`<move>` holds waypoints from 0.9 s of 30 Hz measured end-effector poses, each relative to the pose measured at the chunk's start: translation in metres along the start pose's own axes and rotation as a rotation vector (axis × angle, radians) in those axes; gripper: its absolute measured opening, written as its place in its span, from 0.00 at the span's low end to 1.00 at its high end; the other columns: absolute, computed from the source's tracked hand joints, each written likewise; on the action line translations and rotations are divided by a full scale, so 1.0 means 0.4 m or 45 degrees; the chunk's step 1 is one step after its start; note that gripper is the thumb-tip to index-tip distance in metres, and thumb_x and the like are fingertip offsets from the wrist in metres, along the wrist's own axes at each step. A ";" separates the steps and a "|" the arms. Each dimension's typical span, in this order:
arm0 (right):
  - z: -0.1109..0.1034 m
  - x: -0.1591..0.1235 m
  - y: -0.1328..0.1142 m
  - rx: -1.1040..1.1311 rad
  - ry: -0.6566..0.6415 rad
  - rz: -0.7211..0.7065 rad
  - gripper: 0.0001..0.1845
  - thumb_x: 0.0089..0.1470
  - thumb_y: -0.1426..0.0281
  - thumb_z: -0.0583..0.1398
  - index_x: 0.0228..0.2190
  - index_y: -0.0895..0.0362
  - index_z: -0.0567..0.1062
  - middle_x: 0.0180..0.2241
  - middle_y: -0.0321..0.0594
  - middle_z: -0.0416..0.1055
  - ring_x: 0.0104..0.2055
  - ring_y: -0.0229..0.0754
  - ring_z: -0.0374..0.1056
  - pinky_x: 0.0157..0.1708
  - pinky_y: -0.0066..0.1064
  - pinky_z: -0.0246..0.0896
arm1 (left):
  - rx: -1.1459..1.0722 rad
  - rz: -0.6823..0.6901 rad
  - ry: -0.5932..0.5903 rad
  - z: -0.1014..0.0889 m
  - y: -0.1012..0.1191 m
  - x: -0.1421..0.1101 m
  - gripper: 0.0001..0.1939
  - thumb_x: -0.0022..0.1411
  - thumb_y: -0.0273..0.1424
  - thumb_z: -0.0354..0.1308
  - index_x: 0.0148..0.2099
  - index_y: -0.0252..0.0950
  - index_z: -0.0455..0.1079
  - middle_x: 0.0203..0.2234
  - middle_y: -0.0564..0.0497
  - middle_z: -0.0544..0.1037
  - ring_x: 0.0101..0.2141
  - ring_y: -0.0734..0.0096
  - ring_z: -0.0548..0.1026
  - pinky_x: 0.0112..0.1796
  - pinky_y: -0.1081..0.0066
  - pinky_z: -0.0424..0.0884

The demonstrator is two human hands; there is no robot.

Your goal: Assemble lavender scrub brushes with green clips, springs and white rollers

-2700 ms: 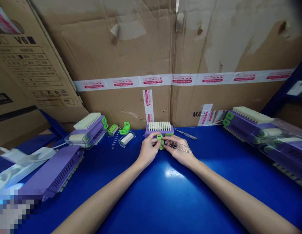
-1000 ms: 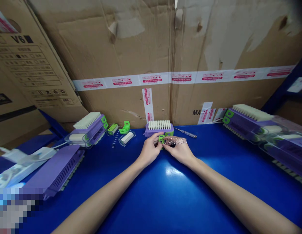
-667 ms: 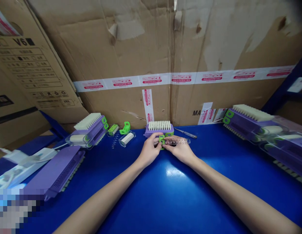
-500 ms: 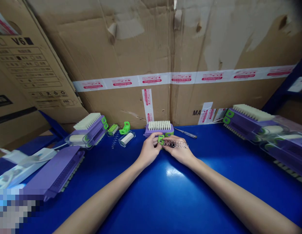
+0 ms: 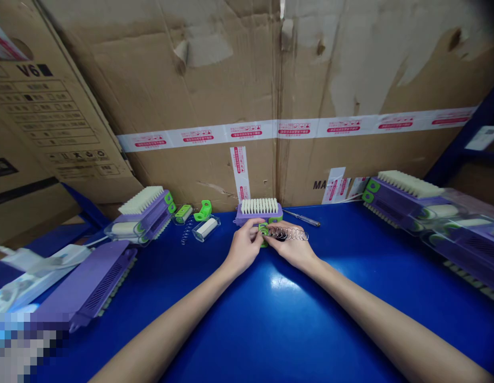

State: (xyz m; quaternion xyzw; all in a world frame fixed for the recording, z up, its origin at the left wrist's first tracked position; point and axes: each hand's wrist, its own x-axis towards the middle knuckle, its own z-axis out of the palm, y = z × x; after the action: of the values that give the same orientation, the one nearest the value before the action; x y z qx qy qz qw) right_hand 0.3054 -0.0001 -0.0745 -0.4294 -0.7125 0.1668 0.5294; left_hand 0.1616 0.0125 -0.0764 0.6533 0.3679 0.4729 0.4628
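Observation:
Near the middle of the blue table, my left hand point(image 5: 243, 247) pinches a small bright green plastic bracket point(image 5: 263, 230) between thumb and fingers. My right hand point(image 5: 296, 252) is closed at the bracket's other side, its fingertips on one end of a metal coil spring point(image 5: 289, 233). The rest of the coil stretches rightward over the back of that hand. How the spring end meets the bracket is hidden by the fingertips. Just behind both hands stands a purple brush unit point(image 5: 258, 210) with cream bristles on top.
A screwdriver point(image 5: 304, 218) lies behind my right hand. To the left are a loose green bracket point(image 5: 203, 210), a clear case with a white roller point(image 5: 207, 227), another spring point(image 5: 186, 232) and purple brush units point(image 5: 145, 215). More units point(image 5: 406, 194) stand right; cardboard point(image 5: 207, 96) rises behind.
The green bracket has tilted slightly in my fingers, and my right fingertips have shifted a little against it. Both hands stay in nearly the same place; the view has moved slightly.

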 end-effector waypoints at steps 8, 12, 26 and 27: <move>-0.003 -0.008 0.006 0.029 0.005 -0.089 0.09 0.48 0.72 0.61 0.35 0.54 0.77 0.36 0.41 0.76 0.37 0.41 0.73 0.40 0.35 0.69 | -0.114 0.014 -0.054 -0.003 0.001 0.005 0.19 0.54 0.25 0.55 0.50 0.32 0.64 0.41 0.43 0.77 0.41 0.67 0.76 0.44 0.67 0.72; 0.000 -0.008 0.008 0.038 0.027 -0.004 0.08 0.46 0.73 0.62 0.32 0.55 0.77 0.33 0.40 0.77 0.34 0.42 0.74 0.38 0.34 0.70 | -0.162 -0.026 -0.037 -0.007 0.001 0.006 0.17 0.56 0.31 0.57 0.49 0.32 0.65 0.39 0.44 0.78 0.38 0.67 0.77 0.41 0.67 0.73; 0.001 -0.004 0.009 0.074 -0.058 0.098 0.08 0.46 0.72 0.63 0.32 0.54 0.78 0.33 0.40 0.78 0.35 0.42 0.74 0.39 0.36 0.69 | -0.144 -0.100 0.006 -0.011 0.001 0.007 0.20 0.53 0.34 0.61 0.46 0.31 0.65 0.34 0.44 0.79 0.33 0.67 0.77 0.33 0.70 0.73; 0.002 -0.004 0.010 0.069 -0.054 0.089 0.08 0.46 0.72 0.63 0.32 0.54 0.78 0.33 0.39 0.78 0.34 0.42 0.74 0.39 0.35 0.69 | -0.143 -0.103 0.012 -0.011 0.001 0.007 0.19 0.53 0.34 0.61 0.46 0.31 0.65 0.34 0.43 0.79 0.32 0.67 0.77 0.34 0.70 0.73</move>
State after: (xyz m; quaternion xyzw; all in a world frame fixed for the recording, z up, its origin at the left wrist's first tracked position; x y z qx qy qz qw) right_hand 0.3066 0.0009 -0.0784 -0.4359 -0.7032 0.2135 0.5195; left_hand 0.1581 0.0159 -0.0746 0.6087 0.3690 0.4768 0.5158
